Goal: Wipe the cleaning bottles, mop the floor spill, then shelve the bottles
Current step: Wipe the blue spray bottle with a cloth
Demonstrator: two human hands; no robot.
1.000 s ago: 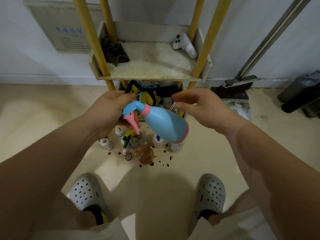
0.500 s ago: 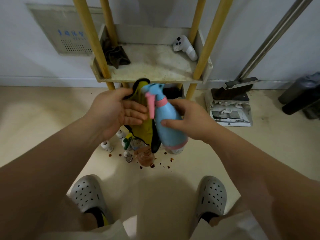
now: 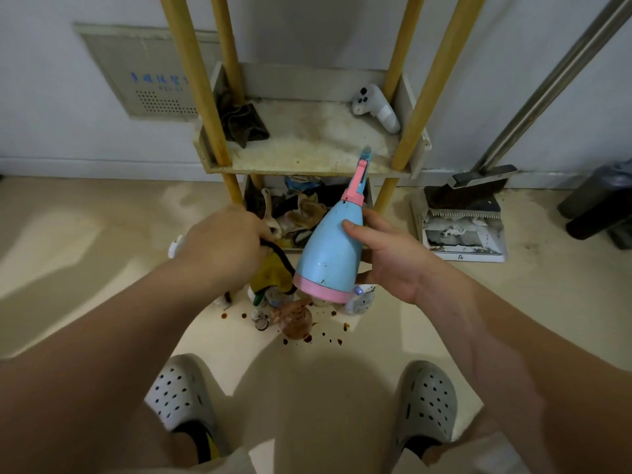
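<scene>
My right grip [image 3: 393,258] clasps the blue plastic spray bottle [image 3: 328,254]; my left grip [image 3: 222,241], clutching yellow cloth [image 3: 273,272], should rub thoroughly.

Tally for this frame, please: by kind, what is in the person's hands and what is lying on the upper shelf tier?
Spray bottles: 1, the blue spray bottle in the right hand.
Cloths: 2, the yellow cloth in the left hand and the dark rag on the shelf.
Controllers: 1, the white controller on the shelf.
Total: 4.
</scene>
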